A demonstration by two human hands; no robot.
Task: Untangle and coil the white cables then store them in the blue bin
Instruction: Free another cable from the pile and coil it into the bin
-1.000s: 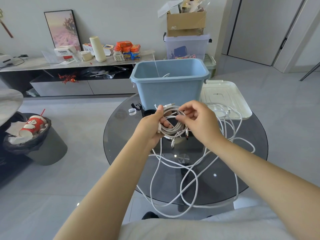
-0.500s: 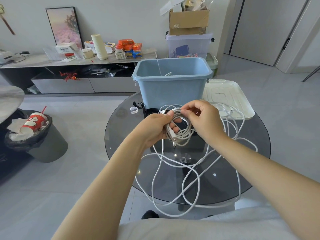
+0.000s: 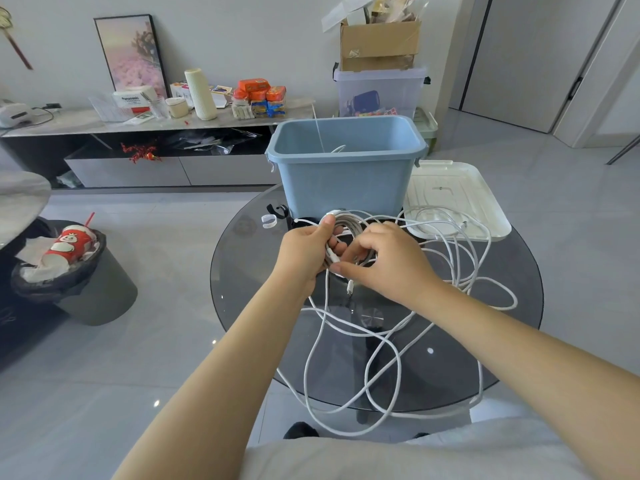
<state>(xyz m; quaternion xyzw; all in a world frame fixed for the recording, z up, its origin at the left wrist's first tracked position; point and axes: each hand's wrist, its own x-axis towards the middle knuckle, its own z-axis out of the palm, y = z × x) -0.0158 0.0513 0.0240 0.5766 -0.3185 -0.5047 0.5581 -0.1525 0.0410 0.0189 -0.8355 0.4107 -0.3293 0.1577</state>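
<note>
My left hand [image 3: 304, 252] grips a small coil of white cable [image 3: 348, 225] above the round glass table [image 3: 242, 271], just in front of the blue bin [image 3: 346, 185]. My right hand [image 3: 384, 265] pinches the lower side of the same coil, its fingers closed on the strands. A connector dangles below the coil. Long loose loops of white cable [image 3: 391, 358] trail from the coil over the table and past its near edge. The bin stands open, with a thin white cable showing inside it.
A white lid [image 3: 453, 199] lies to the right of the bin with cable loops on it. Small white and black clips [image 3: 270, 220] sit left of the bin. A dark trash can [image 3: 79, 275] stands on the floor at left. A cluttered low shelf runs along the wall.
My right hand has dropped from the top of the coil to its lower side, and the coil sits a little tighter in my left hand. The loose loops have shifted slightly.
</note>
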